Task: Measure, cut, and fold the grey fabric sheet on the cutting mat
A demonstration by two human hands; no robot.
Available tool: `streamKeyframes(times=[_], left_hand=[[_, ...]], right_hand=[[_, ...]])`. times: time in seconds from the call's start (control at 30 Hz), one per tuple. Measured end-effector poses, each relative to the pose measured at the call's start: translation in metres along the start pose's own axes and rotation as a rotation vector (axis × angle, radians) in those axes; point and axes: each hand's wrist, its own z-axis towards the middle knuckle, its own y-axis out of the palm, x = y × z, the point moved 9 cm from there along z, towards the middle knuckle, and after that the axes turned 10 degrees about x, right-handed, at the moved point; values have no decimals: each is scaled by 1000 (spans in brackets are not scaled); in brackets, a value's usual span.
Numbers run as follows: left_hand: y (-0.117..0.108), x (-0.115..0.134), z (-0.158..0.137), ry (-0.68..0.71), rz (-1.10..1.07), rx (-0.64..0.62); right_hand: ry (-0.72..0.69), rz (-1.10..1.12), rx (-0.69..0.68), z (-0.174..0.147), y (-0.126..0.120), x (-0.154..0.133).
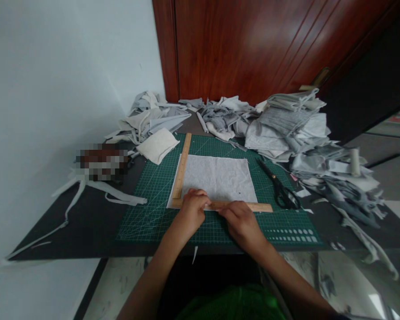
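On ruler (182, 170), L hand (194, 207) & R hand (240, 218) rest, prob. half-curled.

Green cutting mat (146, 218), one. On the mat: wooden L-square (182, 164) (two arms), one; grey cloth rectangle (218, 177), one; black scissors (274, 178), one pair. Over it: left hand (194, 206), right hand (242, 220), two.

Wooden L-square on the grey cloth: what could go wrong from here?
1. The left hand and right hand are both at the near arm of the wooden L-square; no hand is on the far arm, so it might pivot.
2. The grey cloth looks slightly rumpled, so measurements along it could be off.
3. The black-handled scissors lie close to the square's right end; sliding it right might bump them.
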Motion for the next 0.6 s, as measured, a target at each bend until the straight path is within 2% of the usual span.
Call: streamKeyframes(times=[0.23,0.6], left_hand=[[-1,1,1,22,18,1],[-1,-1,-2,3,-36,22]], right_hand=[[-1,-59,-29,10,4,-9],[30,-93,-36,-20,-25,26]])
